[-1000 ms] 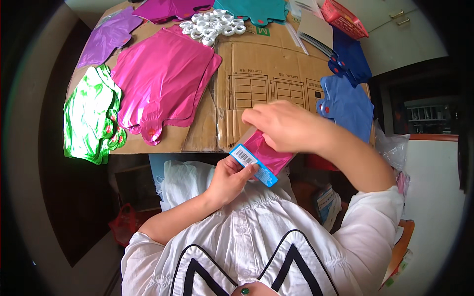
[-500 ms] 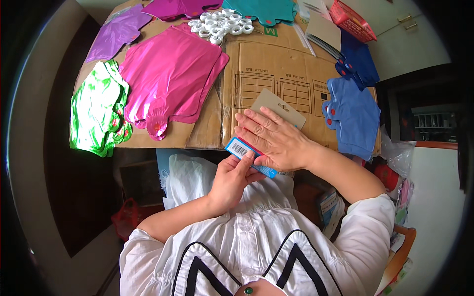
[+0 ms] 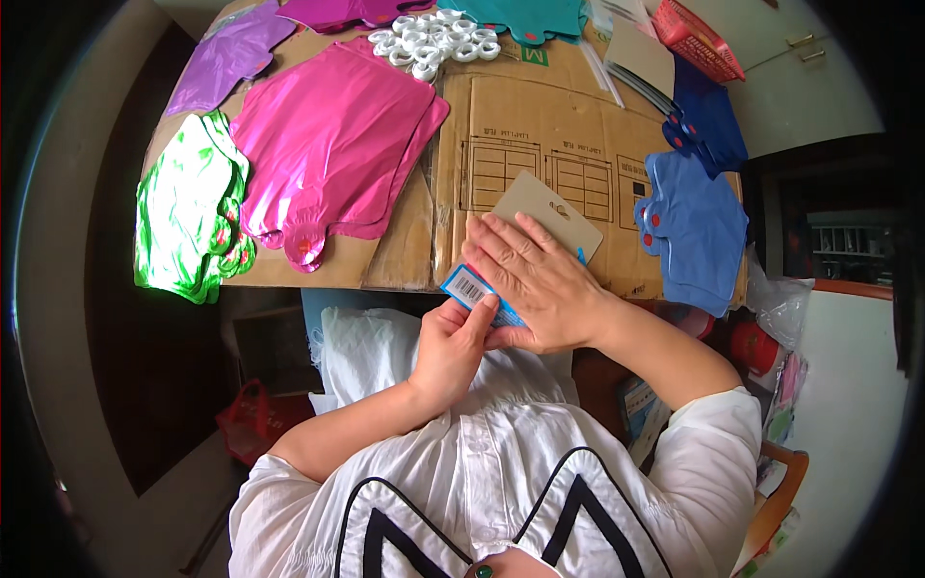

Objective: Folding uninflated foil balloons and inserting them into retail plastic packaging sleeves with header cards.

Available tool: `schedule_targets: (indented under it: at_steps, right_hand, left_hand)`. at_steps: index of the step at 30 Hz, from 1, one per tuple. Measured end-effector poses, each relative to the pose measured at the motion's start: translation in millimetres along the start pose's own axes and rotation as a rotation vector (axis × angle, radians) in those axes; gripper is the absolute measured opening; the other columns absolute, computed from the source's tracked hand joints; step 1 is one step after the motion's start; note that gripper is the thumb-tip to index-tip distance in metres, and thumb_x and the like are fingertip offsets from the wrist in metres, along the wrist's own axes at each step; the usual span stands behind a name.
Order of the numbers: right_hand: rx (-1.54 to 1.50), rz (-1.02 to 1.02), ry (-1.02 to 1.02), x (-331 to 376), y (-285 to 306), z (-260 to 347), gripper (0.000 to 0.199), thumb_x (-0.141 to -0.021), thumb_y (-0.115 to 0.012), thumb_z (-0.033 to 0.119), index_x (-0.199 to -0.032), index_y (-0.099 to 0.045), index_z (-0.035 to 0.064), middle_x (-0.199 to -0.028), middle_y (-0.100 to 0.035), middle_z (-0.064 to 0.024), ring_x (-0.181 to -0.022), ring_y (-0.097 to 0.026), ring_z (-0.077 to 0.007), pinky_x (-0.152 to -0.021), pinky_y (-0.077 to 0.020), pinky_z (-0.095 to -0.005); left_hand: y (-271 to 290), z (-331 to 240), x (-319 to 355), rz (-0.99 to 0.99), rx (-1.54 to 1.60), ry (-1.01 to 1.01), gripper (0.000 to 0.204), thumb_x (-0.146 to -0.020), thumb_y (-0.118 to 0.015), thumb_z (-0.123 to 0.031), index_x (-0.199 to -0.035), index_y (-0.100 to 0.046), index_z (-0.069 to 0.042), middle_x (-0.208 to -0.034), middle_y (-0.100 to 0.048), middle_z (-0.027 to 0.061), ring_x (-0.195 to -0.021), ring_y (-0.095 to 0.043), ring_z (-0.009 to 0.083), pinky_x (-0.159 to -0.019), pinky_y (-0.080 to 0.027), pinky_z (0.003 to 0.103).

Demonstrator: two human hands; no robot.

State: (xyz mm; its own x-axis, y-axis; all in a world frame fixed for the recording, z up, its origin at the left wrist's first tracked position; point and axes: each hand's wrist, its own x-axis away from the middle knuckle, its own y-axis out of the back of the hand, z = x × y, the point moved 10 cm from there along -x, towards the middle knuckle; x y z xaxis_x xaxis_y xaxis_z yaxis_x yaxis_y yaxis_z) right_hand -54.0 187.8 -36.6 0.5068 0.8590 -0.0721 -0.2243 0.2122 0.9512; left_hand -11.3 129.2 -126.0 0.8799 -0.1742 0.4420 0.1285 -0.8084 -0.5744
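A flat packet with a blue barcode label [image 3: 469,286] and a tan cardboard backing [image 3: 546,211] lies on the near edge of the cardboard-covered table [image 3: 540,125]. My right hand [image 3: 535,279] rests flat on top of it, fingers spread and pressing it down. My left hand [image 3: 453,347] pinches the packet's near corner by the blue label. Most of the packet is hidden under my right hand.
Flat foil balloons lie about: pink [image 3: 332,144], green [image 3: 188,207], purple [image 3: 226,58], teal [image 3: 530,14], and blue ones [image 3: 694,222] at the right. White rings [image 3: 434,39] sit at the back. A red basket [image 3: 699,39] stands far right.
The packet was held up and tilted above the table edge. It now lies flat on the cardboard, with my right hand laid open over it.
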Motion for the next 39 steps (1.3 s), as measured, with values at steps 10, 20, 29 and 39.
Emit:
schedule_targets:
  at_steps: [10,20,29,39]
  right_hand:
    - [0.050,-0.002,0.046,-2,1,-2,0.087,-0.085,-0.058,0.054,-0.147,-0.027,0.0014,-0.155,-0.023,-0.0186,-0.145,-0.020,-0.0336,-0.117,-0.0113,-0.0511]
    - [0.096,0.044,0.014,-3,-7,2,0.089,-0.087,-0.048,0.061,-0.149,-0.022,0.0016,-0.157,-0.017,-0.0181,-0.146,-0.014,-0.0328,-0.118,-0.0084,-0.0513]
    - [-0.159,-0.057,0.039,2,22,1,0.078,-0.091,-0.050,0.052,-0.146,-0.030,0.0007,-0.152,-0.029,-0.0182,-0.142,-0.026,-0.0320,-0.117,-0.0147,-0.0489]
    - [-0.223,-0.297,-0.312,120,109,-5,0.017,-0.077,-0.073,0.012,-0.070,-0.060,0.0036,-0.076,-0.062,-0.0107,-0.063,-0.058,-0.0291,-0.056,-0.0450,-0.0384]
  left_hand:
    - [-3,-1,4,-0.046,-0.011,0.031,0.026,-0.100,-0.052,-0.023,-0.103,-0.061,0.001,-0.090,-0.068,0.0052,-0.076,-0.066,0.0104,-0.068,-0.058,0.027]
    - [-6,3,10,0.021,0.101,0.150,0.020,-0.098,-0.056,-0.021,-0.104,-0.062,-0.002,-0.095,-0.070,0.0068,-0.080,-0.068,0.0113,-0.069,-0.057,0.026]
    - [-3,-1,7,-0.002,0.062,0.074,0.022,-0.097,-0.057,-0.020,-0.106,-0.061,0.000,-0.095,-0.068,0.0066,-0.081,-0.067,0.0138,-0.071,-0.058,0.029]
    - [27,-23,17,0.042,-0.166,-0.133,0.020,-0.097,-0.057,-0.015,-0.108,-0.064,0.000,-0.097,-0.069,0.0069,-0.086,-0.067,0.0142,-0.076,-0.057,0.031]
